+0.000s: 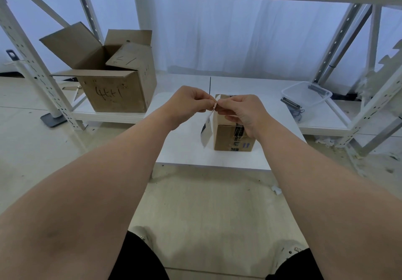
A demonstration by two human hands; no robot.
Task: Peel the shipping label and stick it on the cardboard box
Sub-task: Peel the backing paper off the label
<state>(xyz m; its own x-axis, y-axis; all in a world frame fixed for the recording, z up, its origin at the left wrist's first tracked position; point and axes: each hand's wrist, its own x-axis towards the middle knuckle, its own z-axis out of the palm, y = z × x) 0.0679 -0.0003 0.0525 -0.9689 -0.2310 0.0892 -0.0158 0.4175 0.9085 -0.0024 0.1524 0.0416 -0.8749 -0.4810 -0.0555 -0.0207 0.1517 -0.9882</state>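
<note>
The right hand (239,113) hid the cardboard box's (226,137) top from me. I couldn't read the shipping label's (206,130) print.

Two hands: left hand (188,103), right hand (241,114). One label (206,130). Two boxes: a small box (230,137) on the surface (185,153), a big open box (113,88) on the shelf (326,125). One clear tub (309,97). Two shoes: left shoe (139,234), right shoe (291,251).
</note>
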